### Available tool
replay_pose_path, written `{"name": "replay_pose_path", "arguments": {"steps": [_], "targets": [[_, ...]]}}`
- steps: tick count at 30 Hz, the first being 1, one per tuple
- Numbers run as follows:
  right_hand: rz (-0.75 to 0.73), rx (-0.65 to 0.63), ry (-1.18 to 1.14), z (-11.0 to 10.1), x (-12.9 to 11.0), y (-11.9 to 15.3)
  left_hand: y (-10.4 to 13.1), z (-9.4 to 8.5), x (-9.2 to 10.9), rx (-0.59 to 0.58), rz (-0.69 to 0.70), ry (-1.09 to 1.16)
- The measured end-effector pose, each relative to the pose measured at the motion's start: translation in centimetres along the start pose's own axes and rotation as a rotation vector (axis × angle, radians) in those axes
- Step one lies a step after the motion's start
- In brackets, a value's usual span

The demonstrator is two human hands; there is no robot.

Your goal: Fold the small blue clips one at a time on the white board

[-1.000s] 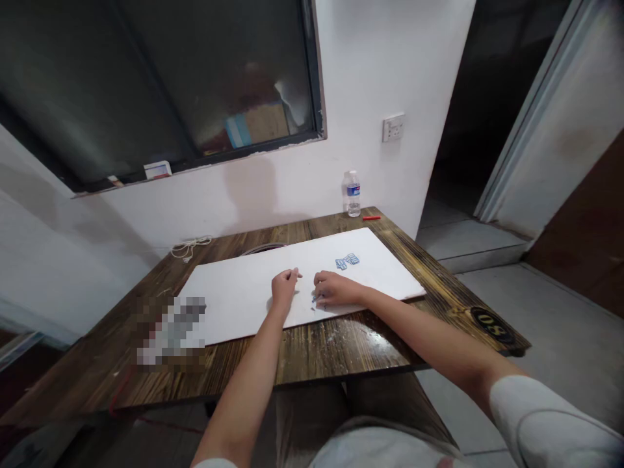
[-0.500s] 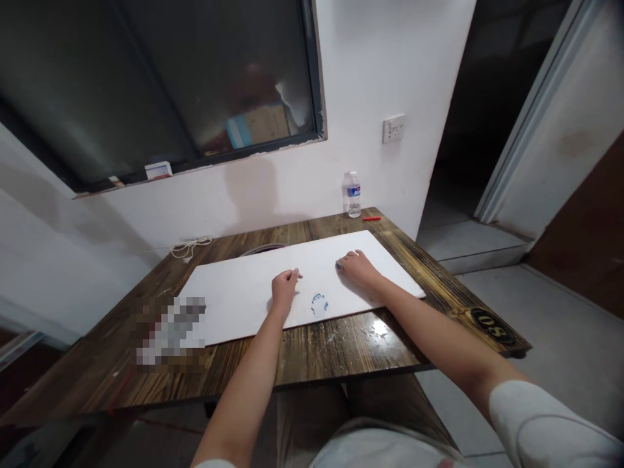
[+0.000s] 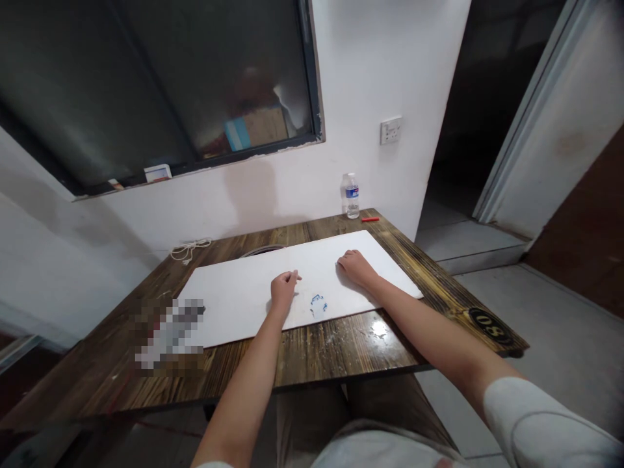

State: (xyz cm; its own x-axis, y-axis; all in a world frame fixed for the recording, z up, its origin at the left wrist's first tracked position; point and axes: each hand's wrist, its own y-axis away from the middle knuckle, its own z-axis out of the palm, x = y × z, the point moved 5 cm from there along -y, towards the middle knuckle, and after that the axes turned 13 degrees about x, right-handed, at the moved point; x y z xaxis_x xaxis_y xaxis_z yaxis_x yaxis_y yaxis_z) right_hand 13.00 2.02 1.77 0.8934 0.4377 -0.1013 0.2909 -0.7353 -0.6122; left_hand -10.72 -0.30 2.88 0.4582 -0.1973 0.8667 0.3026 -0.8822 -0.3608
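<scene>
A white board (image 3: 238,292) lies flat on the wooden table. My left hand (image 3: 283,286) is over its middle, thumb and fingers pinched together; whether anything small sits between them cannot be made out. Farther right, my right hand (image 3: 353,266) is low over the board with its fingers curled in. A small dark bit shows at its fingertips, too small to name. Between the hands and nearer the front edge is a ring of blue marks (image 3: 318,304) on the board, with a paler middle.
At the back of the wooden table (image 3: 312,364) stand a water bottle (image 3: 351,198) and a red marker-like stick (image 3: 370,220). A white cord (image 3: 189,248) lies back left. A blurred-out patch (image 3: 175,331) covers the board's left end. A round number plate (image 3: 491,325) marks the right corner.
The fingers of my right hand have curled in more, and less of the dark bit shows. My left hand stays about where it was. The view has shifted slightly.
</scene>
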Motion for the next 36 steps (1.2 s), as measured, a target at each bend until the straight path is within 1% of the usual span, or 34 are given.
{"name": "replay_pose_path", "arguments": {"steps": [3,5,8,9,12,14,15,17,20,22,24,26,28,30,31,33,34,36], "targets": [[0.024,0.107,-0.143,-0.2,0.0,0.0,-0.1,0.0,0.0,0.004,0.019,-0.011],[0.004,0.180,-0.267,-0.4,-0.7,0.0,-0.2,0.0,-0.1,0.008,0.033,-0.021],[-0.055,0.256,-0.462,-0.9,-3.0,0.2,-0.4,0.0,-0.2,0.009,0.056,-0.045],[-0.100,0.254,-0.522,-1.1,-4.1,0.3,-0.4,0.0,-0.2,0.008,0.064,-0.053],[-0.314,0.192,-0.614,-1.5,-7.5,1.0,-0.4,-0.1,0.0,0.005,0.063,-0.057],[-0.432,0.087,-0.645,-1.6,-9.2,1.6,-0.2,-0.1,0.1,0.008,0.042,-0.042],[-0.458,0.033,-0.661,-1.5,-9.6,1.9,-0.2,-0.1,0.1,0.007,0.035,-0.034],[-0.456,-0.076,-0.703,-1.4,-9.9,2.2,0.0,-0.1,0.2,-0.001,0.031,-0.020],[-0.376,-0.214,-0.793,-0.9,-9.5,2.3,0.1,0.1,0.1,-0.011,0.015,-0.001],[-0.295,-0.241,-0.843,-0.6,-9.1,2.1,0.1,0.2,0.0,-0.018,-0.007,0.013],[-0.188,-0.193,-0.850,-0.3,-8.5,1.6,0.0,0.3,-0.1,-0.024,-0.017,0.022],[-0.084,-0.106,-0.792,-0.2,-7.5,1.0,0.0,0.3,-0.1,-0.021,-0.014,0.017],[0.016,-0.008,-0.649,-0.3,-6.1,0.6,0.0,0.3,-0.1,-0.016,-0.009,0.005],[0.128,0.073,-0.422,-0.6,-4.2,0.4,-0.1,0.2,-0.2,-0.015,-0.014,0.000],[0.178,0.092,-0.290,-0.8,-3.2,0.4,-0.1,0.2,-0.3,-0.014,-0.016,0.001],[0.255,0.074,-0.055,-1.1,-1.3,0.7,-0.2,0.1,-0.4,-0.011,-0.015,0.001],[0.282,0.031,0.030,-1.1,-0.4,0.8,-0.2,0.1,-0.5,-0.011,-0.010,0.000],[0.310,-0.097,0.123,-0.7,0.8,1.1,-0.2,0.1,-0.4,-0.010,-0.004,-0.002]]}}
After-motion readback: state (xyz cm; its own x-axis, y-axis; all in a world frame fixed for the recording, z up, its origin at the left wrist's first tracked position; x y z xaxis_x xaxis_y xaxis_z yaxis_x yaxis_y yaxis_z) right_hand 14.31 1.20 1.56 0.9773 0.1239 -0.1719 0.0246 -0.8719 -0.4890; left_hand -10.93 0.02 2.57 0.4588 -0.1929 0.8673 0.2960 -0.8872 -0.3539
